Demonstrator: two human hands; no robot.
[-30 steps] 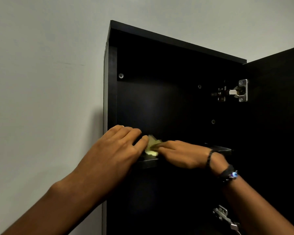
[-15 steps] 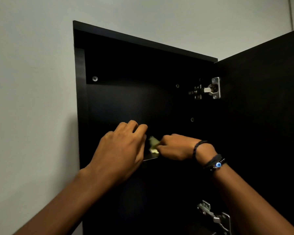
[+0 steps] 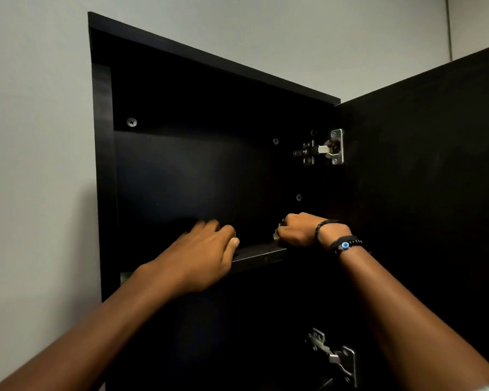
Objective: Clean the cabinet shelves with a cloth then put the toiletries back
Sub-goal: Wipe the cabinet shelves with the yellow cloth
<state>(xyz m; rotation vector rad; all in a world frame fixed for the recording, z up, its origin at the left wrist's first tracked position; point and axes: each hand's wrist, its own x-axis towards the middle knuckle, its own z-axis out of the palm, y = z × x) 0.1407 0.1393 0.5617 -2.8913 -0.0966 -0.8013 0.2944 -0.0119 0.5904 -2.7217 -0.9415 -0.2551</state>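
Wiping the top shelf of an open, dark wall cabinet (image 3: 181, 176).

The door (image 3: 424, 179) stands swung wide to the right, leaving the compartment open to both arms. The shelf (image 3: 261, 253) shows no toiletries, which suits wiping it first. The left hand (image 3: 198, 258) drapes over the shelf's front edge near the left wall, probably to brace. Its fingers are blurred, so I cannot tell whether it clamps or merely rests. The right hand (image 3: 297, 230) sits on the shelf by the right wall, fisted tight round the cloth (image 3: 276, 234), so only a pale scrap peeks out.
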